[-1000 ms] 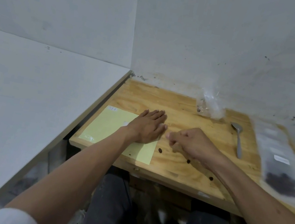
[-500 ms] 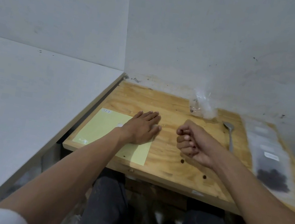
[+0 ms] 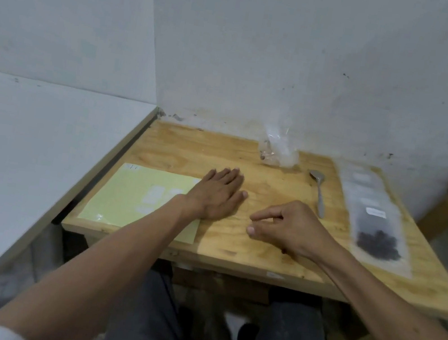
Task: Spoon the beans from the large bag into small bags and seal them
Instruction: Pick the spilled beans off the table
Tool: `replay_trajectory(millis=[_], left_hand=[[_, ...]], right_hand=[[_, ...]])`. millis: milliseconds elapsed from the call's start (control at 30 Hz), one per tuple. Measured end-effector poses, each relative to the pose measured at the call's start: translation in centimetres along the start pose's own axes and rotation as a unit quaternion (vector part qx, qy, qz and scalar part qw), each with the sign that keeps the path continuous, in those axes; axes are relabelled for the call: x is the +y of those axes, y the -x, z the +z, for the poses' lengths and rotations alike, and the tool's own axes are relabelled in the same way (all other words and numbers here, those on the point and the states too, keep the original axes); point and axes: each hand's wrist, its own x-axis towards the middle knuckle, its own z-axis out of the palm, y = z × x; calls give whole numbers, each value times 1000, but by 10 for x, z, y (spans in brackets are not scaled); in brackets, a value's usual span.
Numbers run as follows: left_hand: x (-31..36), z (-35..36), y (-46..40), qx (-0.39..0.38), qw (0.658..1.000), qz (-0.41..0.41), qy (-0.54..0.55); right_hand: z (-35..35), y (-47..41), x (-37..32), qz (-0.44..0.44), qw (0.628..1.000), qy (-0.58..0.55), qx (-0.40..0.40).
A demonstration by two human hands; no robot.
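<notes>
My left hand (image 3: 220, 194) lies flat with straight fingers, its heel on the right end of the yellow sheet (image 3: 137, 200), and it holds nothing. My right hand (image 3: 285, 227) hovers low over the wooden table (image 3: 190, 149), fingers loosely curled with the index reaching forward; I see nothing between them. The spoon (image 3: 318, 190) lies just beyond and to the right of this hand, its handle pointing toward me and its bowl toward the wall, so the right hand is clearly nearer. The bag with dark beans (image 3: 379, 225) lies further right (a crumpled clear bag (image 3: 279, 152) stands by the wall).
</notes>
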Motion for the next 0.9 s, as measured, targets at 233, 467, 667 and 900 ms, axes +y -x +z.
replay_trajectory(millis=[233,467,667,900], left_hand=[[-1,2,1,13,1000,4,-10],[8,1,0,54,998,11,-28],[44,6,-11,69,996,48,30],[52,14,-14,49,996,61,30]], right_hand=[[7,-6,1,-18,1000,4,0],[-34,-4,19,213,805,-553,-23],[-36,30,20,136,974,-158,85],[-29,44,35,55,997,-50,25]])
